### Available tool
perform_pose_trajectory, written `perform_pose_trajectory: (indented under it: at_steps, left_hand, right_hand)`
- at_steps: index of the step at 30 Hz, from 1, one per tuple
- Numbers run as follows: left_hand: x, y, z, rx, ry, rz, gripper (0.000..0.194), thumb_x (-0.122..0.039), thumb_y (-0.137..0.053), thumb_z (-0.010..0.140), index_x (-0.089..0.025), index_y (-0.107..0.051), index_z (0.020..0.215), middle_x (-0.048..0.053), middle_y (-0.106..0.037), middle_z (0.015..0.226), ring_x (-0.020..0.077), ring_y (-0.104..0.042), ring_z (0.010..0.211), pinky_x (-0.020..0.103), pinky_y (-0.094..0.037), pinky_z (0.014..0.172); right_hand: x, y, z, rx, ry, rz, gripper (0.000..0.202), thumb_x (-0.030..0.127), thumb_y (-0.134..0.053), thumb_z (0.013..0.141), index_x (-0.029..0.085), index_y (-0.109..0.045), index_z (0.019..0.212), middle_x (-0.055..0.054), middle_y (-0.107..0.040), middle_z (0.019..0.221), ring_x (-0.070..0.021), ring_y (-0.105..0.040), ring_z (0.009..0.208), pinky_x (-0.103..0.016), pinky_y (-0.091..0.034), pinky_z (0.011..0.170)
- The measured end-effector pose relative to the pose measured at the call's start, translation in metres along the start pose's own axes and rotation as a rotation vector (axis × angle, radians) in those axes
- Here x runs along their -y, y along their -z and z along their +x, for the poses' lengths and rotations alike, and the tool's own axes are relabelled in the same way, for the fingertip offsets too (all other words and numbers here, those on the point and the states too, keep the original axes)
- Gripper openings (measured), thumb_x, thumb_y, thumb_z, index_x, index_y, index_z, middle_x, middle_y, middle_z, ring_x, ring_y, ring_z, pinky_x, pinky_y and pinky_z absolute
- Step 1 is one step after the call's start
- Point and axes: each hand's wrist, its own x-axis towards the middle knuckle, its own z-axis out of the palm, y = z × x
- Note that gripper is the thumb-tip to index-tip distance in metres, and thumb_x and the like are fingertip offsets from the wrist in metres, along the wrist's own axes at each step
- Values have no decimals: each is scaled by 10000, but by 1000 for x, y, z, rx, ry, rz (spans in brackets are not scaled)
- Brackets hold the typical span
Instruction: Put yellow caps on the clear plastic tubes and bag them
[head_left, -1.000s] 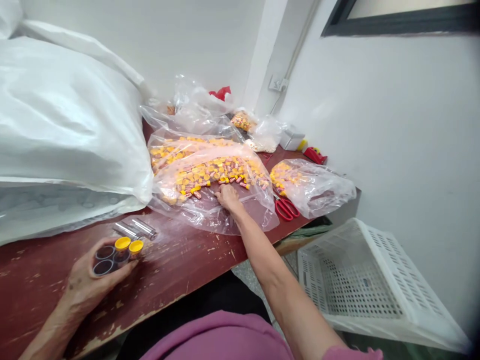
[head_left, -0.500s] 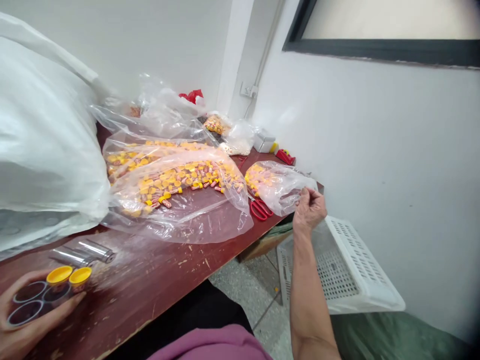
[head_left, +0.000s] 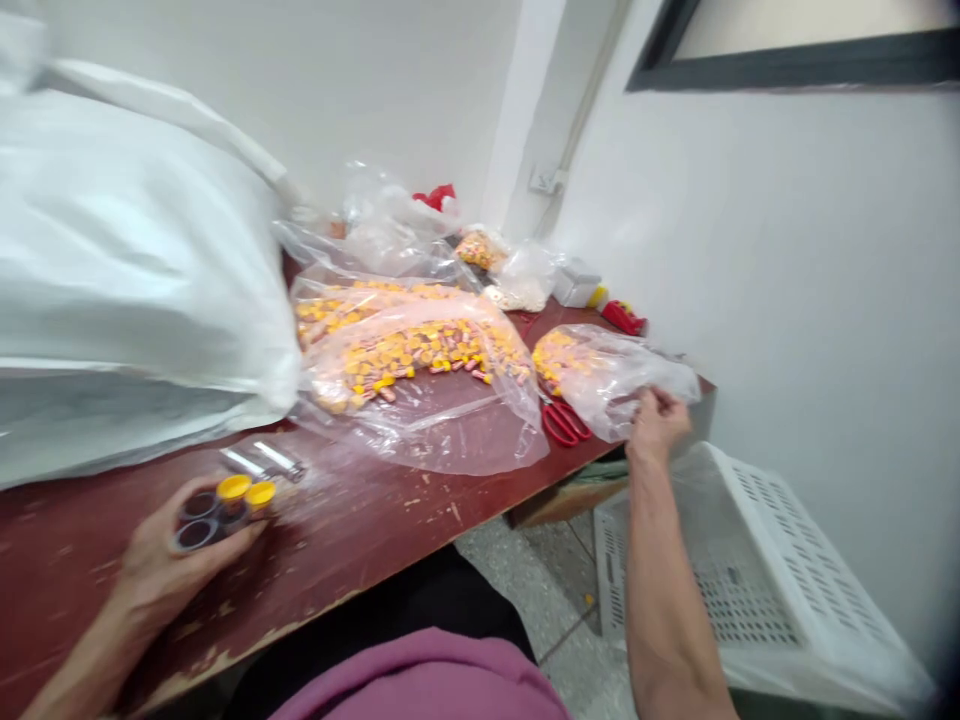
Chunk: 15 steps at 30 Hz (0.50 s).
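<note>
On the table at the left, my left hand [head_left: 184,540] is wrapped round a cluster of clear plastic tubes [head_left: 196,536] standing upright. Some have open tops; two carry a yellow cap [head_left: 234,487]. Two more clear tubes [head_left: 262,460] lie on their sides just beyond. Over at the table's right end, my right hand [head_left: 660,420] pinches the edge of a small clear plastic bag [head_left: 615,375] with yellow-capped pieces in its far part. A large clear bag [head_left: 450,440] lies flat between the hands, holding many small yellow-capped, pink-patterned pieces [head_left: 405,355].
Red-handled scissors [head_left: 564,424] lie by the small bag. A big white sack [head_left: 142,270] fills the left of the table [head_left: 375,520]. Farther back are more plastic bags [head_left: 390,225], a grey box [head_left: 576,283] and a red tape dispenser [head_left: 624,318]. A white perforated crate [head_left: 810,560] stands below right.
The view has swung left, so everything sits farther right in it. My left hand stays round the tubes, and my right hand keeps its pinch on the small bag.
</note>
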Motion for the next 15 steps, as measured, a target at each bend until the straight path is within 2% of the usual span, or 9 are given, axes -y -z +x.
perform_pose_trajectory:
  at_steps: [2, 3, 5, 6, 8, 9, 10, 12, 15]
  left_hand:
    - [2, 1, 1, 63, 20, -57, 402, -430, -693, 589, -255, -552, 922, -44, -677, 738, 179, -650, 661, 279, -528, 610]
    - [2, 1, 2, 93, 22, -87, 412, -401, -706, 583, -236, -545, 925, -32, -675, 752, 176, -647, 674, 277, -525, 626]
    - [3, 2, 3, 118, 14, -128, 424, -374, -718, 578, -202, -535, 919, -7, -666, 745, 174, -637, 667, 272, -516, 623]
    - [3, 2, 3, 119, 7, -140, 425, -374, -718, 582, -191, -534, 919, 3, -663, 742, 174, -633, 660, 271, -511, 616]
    - [4, 2, 2, 121, -13, -162, 418, -372, -716, 591, -180, -536, 916, 15, -659, 737, 173, -628, 650, 269, -504, 610]
    - [4, 1, 2, 124, -28, -174, 410, -365, -714, 596, -178, -538, 915, 18, -658, 743, 172, -628, 653, 267, -502, 612]
    - [4, 1, 2, 127, -41, -184, 400, -356, -711, 602, -178, -539, 917, 19, -656, 755, 170, -628, 658, 265, -501, 615]
    - [4, 1, 1, 124, -47, -190, 382, -340, -704, 611, -176, -541, 915, 19, -651, 769, 165, -622, 660, 258, -494, 609]
    - [1, 1, 1, 130, -35, -212, 363, -322, -694, 623, -170, -543, 915, 16, -649, 771, 155, -612, 655, 247, -483, 596]
  right_hand:
    - [24, -2, -34, -109, 96, 100, 323, 354, -508, 790, 119, -612, 986, -80, -632, 867, -182, -592, 779, -340, -492, 743]
    - [39, -7, -54, -81, 189, 160, 288, 361, -532, 799, 138, -620, 960, -77, -634, 871, -188, -595, 802, -343, -490, 761]
    - [72, -23, -98, 167, 365, 270, 219, 338, -525, 832, 165, -630, 916, -65, -644, 864, -179, -604, 803, -327, -492, 761]
    - [89, -37, -120, 365, 466, 288, 196, 313, -513, 844, 180, -639, 911, -55, -651, 855, -170, -606, 787, -314, -492, 753]
    - [118, -72, -159, 747, 628, 252, 202, 246, -476, 860, 201, -649, 954, -48, -666, 900, -156, -610, 798, -291, -490, 768]
    - [129, -92, -175, 869, 667, 194, 234, 208, -441, 867, 199, -647, 978, -52, -669, 938, -154, -612, 843, -282, -484, 798]
    - [138, -113, -188, 951, 678, 114, 268, 179, -415, 869, 197, -641, 1011, -57, -667, 980, -154, -609, 895, -278, -474, 831]
    - [149, -149, -208, 1038, 695, 38, 286, 156, -423, 853, 186, -644, 1032, -77, -662, 1033, -173, -602, 964, -287, -460, 868]
    - [156, -183, -223, 1122, 703, -25, 259, 172, -502, 807, 182, -662, 1010, -112, -665, 1020, -231, -611, 965, -335, -460, 857]
